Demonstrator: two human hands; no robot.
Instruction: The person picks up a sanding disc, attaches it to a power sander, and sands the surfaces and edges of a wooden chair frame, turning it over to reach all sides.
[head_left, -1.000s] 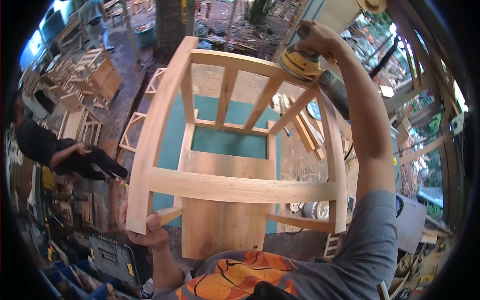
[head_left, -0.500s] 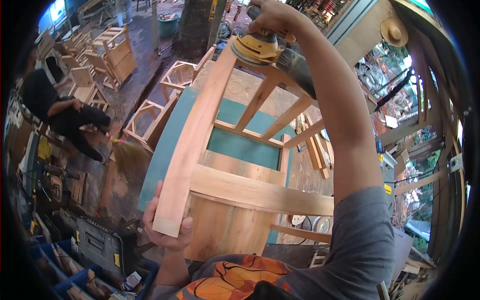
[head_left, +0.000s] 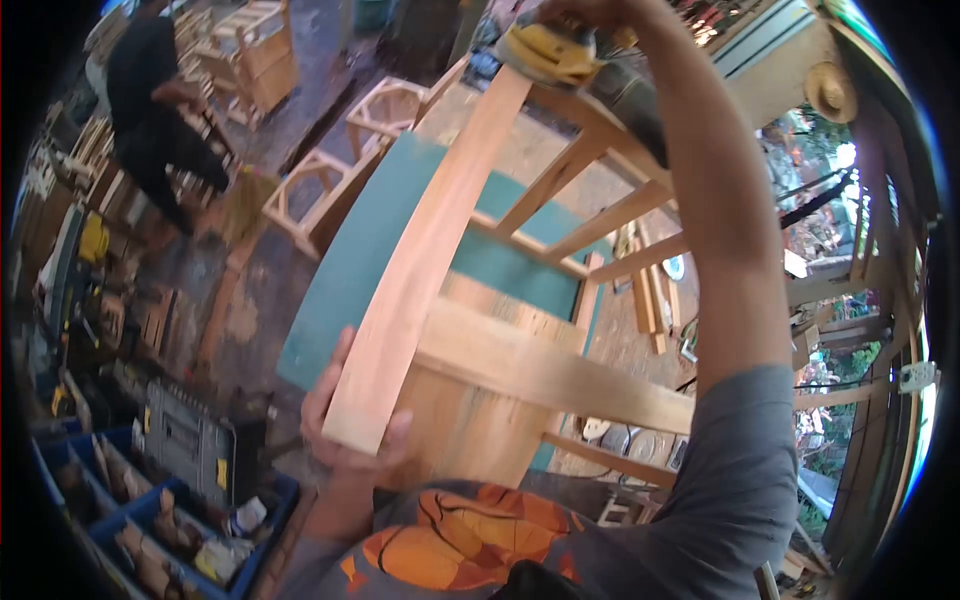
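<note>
A wooden chair frame lies on its side in front of me, with a long pale leg [head_left: 430,265] running away from my body. My left hand [head_left: 342,452] wraps round the leg's near end, fingers on one side and thumb on the other. At the far end, my right hand [head_left: 590,8] grips a yellow and black orbital sander [head_left: 545,52], partly cut off by the top edge. The sander's pad rests on the leg's far end. Slats [head_left: 555,180] and a wide crosspiece [head_left: 550,365] branch off to the right. Beneath the frame is a teal board [head_left: 355,255].
A co-worker [head_left: 150,90] in dark clothes stands at the upper left, beside stacked wooden chairs [head_left: 250,65]. Small frames [head_left: 325,195] stand beyond the teal board. Blue bins [head_left: 150,520] and a grey toolbox [head_left: 190,440] sit lower left. Wood strips [head_left: 650,295] lie on the right.
My view has shifted, so the chair frame appears further right. The sander stays at the leg's far end, and my left hand keeps its hold. The co-worker has risen from a low position to standing.
</note>
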